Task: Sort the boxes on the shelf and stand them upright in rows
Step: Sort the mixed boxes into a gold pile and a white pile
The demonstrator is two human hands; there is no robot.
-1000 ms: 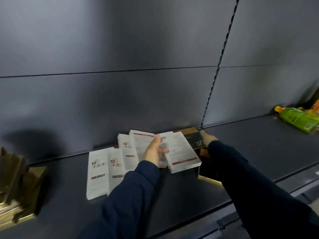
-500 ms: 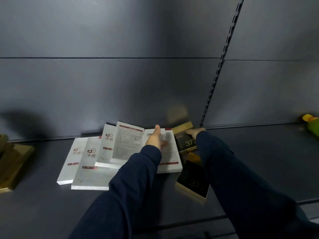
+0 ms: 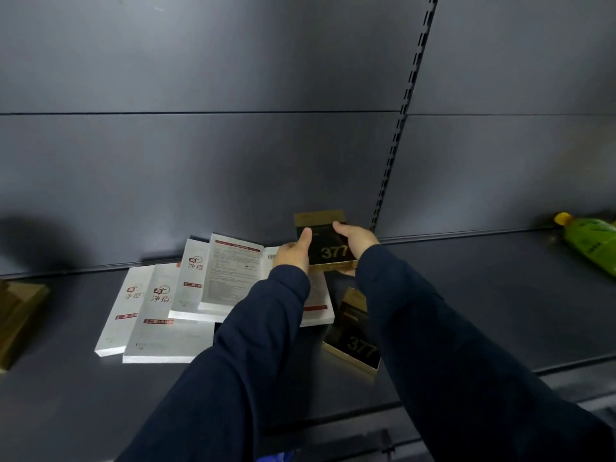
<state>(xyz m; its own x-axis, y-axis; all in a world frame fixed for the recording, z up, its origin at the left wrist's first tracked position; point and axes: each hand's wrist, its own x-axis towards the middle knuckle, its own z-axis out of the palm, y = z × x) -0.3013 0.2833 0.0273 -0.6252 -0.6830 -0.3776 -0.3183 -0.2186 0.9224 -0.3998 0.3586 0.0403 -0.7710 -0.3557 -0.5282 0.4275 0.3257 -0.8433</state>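
Note:
A black and gold box marked 377 [image 3: 325, 243] is held up near the shelf's back wall, tilted, between both hands. My left hand [image 3: 295, 251] grips its left edge and my right hand [image 3: 355, 238] grips its right edge. A second black and gold 377 box [image 3: 353, 338] lies flat on the shelf [image 3: 466, 311] under my right sleeve. Several white boxes [image 3: 160, 315] with red marks lie flat and overlapping to the left of my hands.
More gold boxes [image 3: 16, 311] sit at the shelf's far left edge. A green bottle with a yellow cap [image 3: 590, 241] lies at the far right. A slotted upright [image 3: 396, 135] runs up the grey back wall.
My left hand has left the white boxes and joined my right hand on the black and gold box, which is now lifted off the pile and held higher.

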